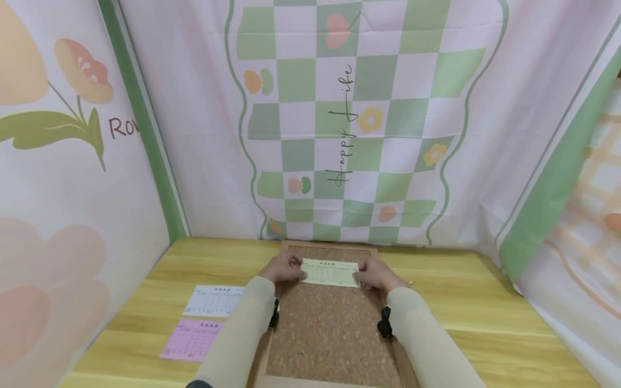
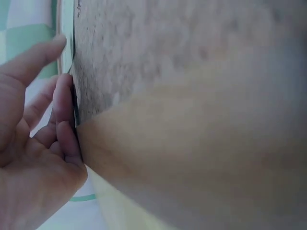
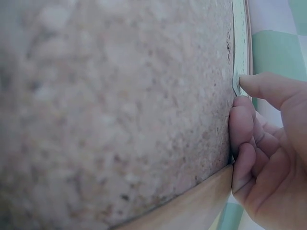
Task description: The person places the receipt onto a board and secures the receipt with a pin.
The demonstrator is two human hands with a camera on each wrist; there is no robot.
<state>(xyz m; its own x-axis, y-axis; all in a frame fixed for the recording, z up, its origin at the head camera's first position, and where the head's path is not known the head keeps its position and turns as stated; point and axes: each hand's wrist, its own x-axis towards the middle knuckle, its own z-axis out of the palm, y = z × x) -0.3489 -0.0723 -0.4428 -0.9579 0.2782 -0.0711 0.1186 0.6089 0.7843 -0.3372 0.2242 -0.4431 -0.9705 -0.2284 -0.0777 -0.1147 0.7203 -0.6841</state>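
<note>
Yellow slip (image 1: 330,273) lies between left grip (image 1: 285,268) and right grip (image 1: 377,274), each pinching 1 end.

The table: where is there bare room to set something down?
Bare: the cork board between the yellow slip, left sleeve and right sleeve; the table outside the right sleeve. Crowded: the board's far end, where left hand and right hand hold the slip; beside left sleeve, white slip and pink slip.

Got a corkboard (image 1: 335,334) on the table (image 1: 485,312), slip (image 1: 330,272) at its far end, second slip (image 1: 213,300) and third slip (image 1: 191,339) off its left, curtain (image 1: 349,134) just behind it.
</note>
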